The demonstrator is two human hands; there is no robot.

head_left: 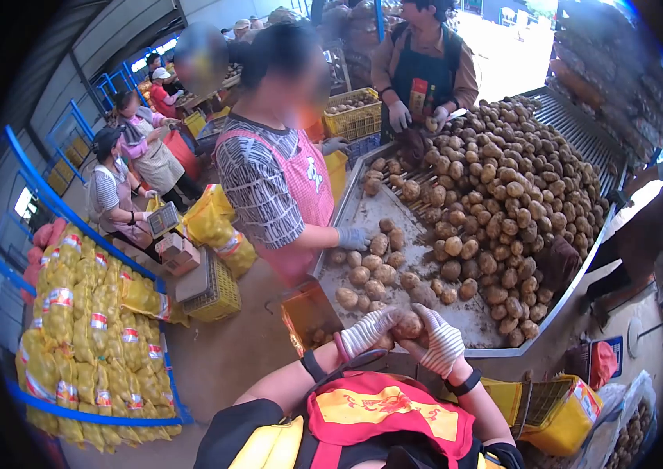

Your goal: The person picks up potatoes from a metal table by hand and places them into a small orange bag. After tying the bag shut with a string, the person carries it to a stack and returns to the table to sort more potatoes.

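Note:
At the near edge of the metal sorting table, my left hand and my right hand, both in striped work gloves, are closed around a brown potato between them. Another potato shows just below it, partly hidden by my left hand. Just beyond my hands lies a loose group of potatoes on the tabletop. A large heap of soil-dusted potatoes covers the right and far side.
Left of the table, a co-worker in a pink apron rests a gloved hand near the potatoes. Another co-worker stands at the far side. Yellow crates sit lower right, and filled yellow net sacks are stacked left.

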